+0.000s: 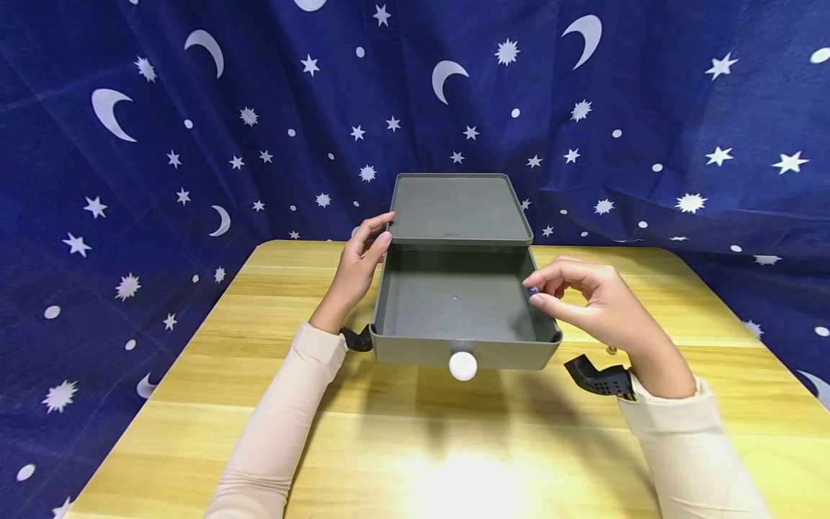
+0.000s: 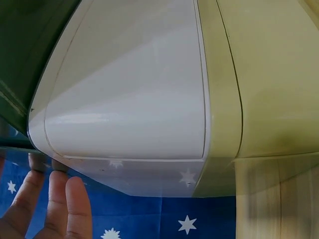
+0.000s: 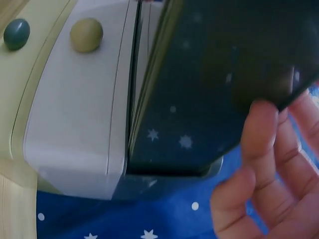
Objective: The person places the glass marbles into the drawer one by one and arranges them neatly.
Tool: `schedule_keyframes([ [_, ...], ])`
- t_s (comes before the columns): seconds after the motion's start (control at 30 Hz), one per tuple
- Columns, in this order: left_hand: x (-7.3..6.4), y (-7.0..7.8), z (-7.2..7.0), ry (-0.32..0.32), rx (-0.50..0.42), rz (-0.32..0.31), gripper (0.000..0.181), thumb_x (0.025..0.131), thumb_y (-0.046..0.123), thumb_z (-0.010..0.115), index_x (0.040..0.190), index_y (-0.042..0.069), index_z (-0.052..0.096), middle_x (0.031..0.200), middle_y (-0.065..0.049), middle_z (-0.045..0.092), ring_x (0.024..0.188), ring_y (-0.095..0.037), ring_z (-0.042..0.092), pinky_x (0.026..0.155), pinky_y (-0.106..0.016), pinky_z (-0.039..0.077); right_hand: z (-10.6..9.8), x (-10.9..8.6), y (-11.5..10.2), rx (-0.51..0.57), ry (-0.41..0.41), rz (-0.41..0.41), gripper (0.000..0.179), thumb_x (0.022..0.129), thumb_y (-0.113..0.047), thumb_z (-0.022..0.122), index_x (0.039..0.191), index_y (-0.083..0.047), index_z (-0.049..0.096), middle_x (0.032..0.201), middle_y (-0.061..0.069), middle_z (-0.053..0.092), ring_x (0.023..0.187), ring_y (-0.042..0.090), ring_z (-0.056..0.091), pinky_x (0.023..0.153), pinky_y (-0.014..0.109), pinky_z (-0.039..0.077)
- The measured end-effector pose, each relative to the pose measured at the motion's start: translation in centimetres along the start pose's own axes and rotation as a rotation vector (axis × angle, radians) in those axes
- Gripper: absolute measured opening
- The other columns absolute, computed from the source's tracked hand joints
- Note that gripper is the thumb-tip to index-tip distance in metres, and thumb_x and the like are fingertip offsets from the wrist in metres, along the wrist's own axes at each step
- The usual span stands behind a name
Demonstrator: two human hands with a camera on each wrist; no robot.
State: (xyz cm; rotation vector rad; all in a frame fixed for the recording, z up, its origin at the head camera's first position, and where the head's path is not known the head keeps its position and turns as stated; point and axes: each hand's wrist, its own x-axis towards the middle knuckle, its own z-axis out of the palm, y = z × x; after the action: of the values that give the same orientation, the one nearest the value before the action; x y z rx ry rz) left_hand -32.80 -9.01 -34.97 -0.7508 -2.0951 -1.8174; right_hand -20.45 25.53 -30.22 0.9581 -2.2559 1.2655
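A grey drawer [image 1: 454, 303] with a white knob [image 1: 463, 366] is pulled out of a drawer unit [image 1: 459, 209] with a grey top. My right hand [image 1: 586, 295] pinches a small dark blue marble [image 1: 532, 291] between thumb and fingertips, at the drawer's right wall. In the right wrist view the fingers of that hand [image 3: 274, 174] are beside the dark drawer wall [image 3: 224, 89], with the marble out of sight. My left hand [image 1: 363, 259] rests against the unit's left side, fingers extended. The left wrist view shows its fingertips [image 2: 57, 199] at the unit's side.
Below the pulled-out drawer are a white drawer [image 3: 79, 109] with a yellow knob [image 3: 86, 35] and a yellow drawer with a green knob [image 3: 17, 34]. A small brownish ball [image 1: 612, 350] lies on the wooden table [image 1: 272, 404]. A star-patterned blue cloth [image 1: 324, 94] hangs behind.
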Motion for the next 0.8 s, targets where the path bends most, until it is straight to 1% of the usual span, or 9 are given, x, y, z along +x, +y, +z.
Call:
schedule_keyframes([
  [0.17,0.0,0.0,0.1,0.0,-0.004,0.003,0.048,0.11,0.019,0.052,0.155,0.001,0.053,0.153,-0.02,0.05,0.116,-0.019,0.055,0.09,-0.03,0.047,0.6,0.1,-0.4,-0.03,0.012,0.043,0.03,0.083,0.018,0.077,0.103,-0.004,0.08,0.076,-0.004,0.064,0.07,0.01,0.056,0.067,0.02,0.045],
  [0.33,0.0,-0.1,0.1,0.001,-0.005,0.001,0.048,0.111,0.019,0.051,0.155,0.001,0.053,0.155,-0.019,0.049,0.117,-0.02,0.055,0.09,-0.031,0.047,1.2,0.3,-0.9,-0.04,0.009,0.078,0.024,0.085,0.014,0.078,0.102,-0.003,0.08,0.074,-0.004,0.061,0.064,0.01,0.052,0.059,0.023,0.042],
  [0.47,0.1,-0.1,0.0,0.001,0.0,0.005,0.049,0.11,0.02,0.051,0.155,0.001,0.053,0.155,-0.019,0.049,0.117,-0.021,0.055,0.09,-0.032,0.047,1.4,0.5,-1.0,-0.023,0.016,0.143,0.02,0.087,0.011,0.079,0.102,-0.002,0.08,0.076,-0.005,0.063,0.063,0.011,0.05,0.057,0.025,0.039],
  [0.6,0.0,-0.1,0.0,0.005,0.002,0.01,0.049,0.109,0.02,0.052,0.154,0.0,0.054,0.153,-0.02,0.049,0.116,-0.019,0.055,0.089,-0.03,0.047,1.7,0.8,-1.1,0.0,0.015,0.206,0.016,0.089,0.006,0.08,0.102,-0.002,0.08,0.075,-0.006,0.063,0.059,0.012,0.045,0.054,0.028,0.035],
  [0.7,0.0,-0.1,0.0,0.005,0.001,0.009,0.049,0.109,0.02,0.053,0.154,0.0,0.054,0.154,-0.019,0.049,0.115,-0.018,0.055,0.089,-0.03,0.047,1.9,0.9,-1.2,0.02,0.012,0.23,0.014,0.09,0.005,0.08,0.103,-0.001,0.079,0.078,-0.007,0.066,0.056,0.013,0.042,0.053,0.029,0.034],
  [0.8,0.1,-0.1,0.0,0.004,0.001,0.008,0.049,0.109,0.02,0.052,0.154,0.001,0.053,0.155,-0.019,0.049,0.117,-0.02,0.055,0.09,-0.031,0.047,1.9,1.0,-1.1,0.047,0.007,0.244,0.015,0.09,0.005,0.08,0.104,-0.001,0.079,0.083,-0.008,0.069,0.056,0.014,0.042,0.053,0.029,0.035],
])
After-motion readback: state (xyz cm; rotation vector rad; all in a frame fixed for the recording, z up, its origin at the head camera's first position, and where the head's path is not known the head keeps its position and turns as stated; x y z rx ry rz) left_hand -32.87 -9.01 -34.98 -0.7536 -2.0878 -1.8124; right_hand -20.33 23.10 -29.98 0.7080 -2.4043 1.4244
